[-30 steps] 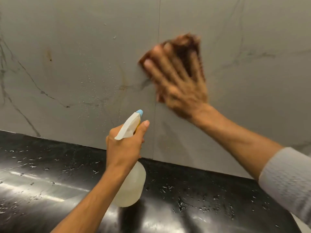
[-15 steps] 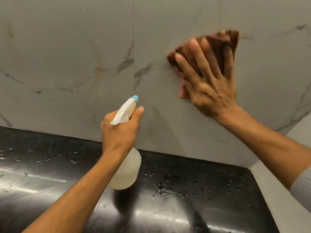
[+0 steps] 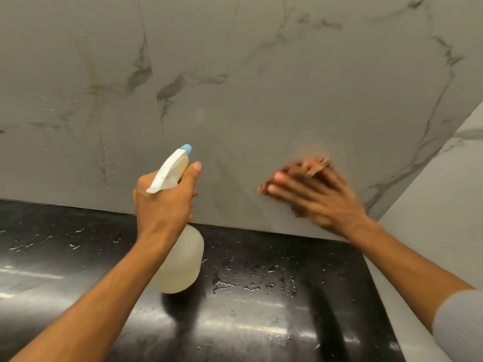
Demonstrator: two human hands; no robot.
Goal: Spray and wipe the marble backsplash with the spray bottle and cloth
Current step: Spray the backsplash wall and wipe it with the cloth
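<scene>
The marble backsplash (image 3: pixel 261 74) stands along the back edge of the bench (image 3: pixel 261 309) and runs to the corner on the right. It is smooth and grey-white, with dark wiggly lines and a thin join between two slabs. The job looks partly done. Small wet drops sit on the left slab, so that part is sprayed but looks not yet wiped. The right slab, low down, is being wiped.

The cloth (image 3: pixel 311 165) is brown and soft, bunched up flat on the marble near its bottom edge. The right hand (image 3: pixel 313 197) presses on it with fingers spread. This hand is blurry.

The spray bottle (image 3: pixel 177 231) has a round, cloudy plastic body, a white top and a blue tip. The left hand (image 3: pixel 164 202) is wrapped tight around its neck, holding it above the bench, tip aimed at the marble.

The bench is black, shiny and dotted with wet drops.
</scene>
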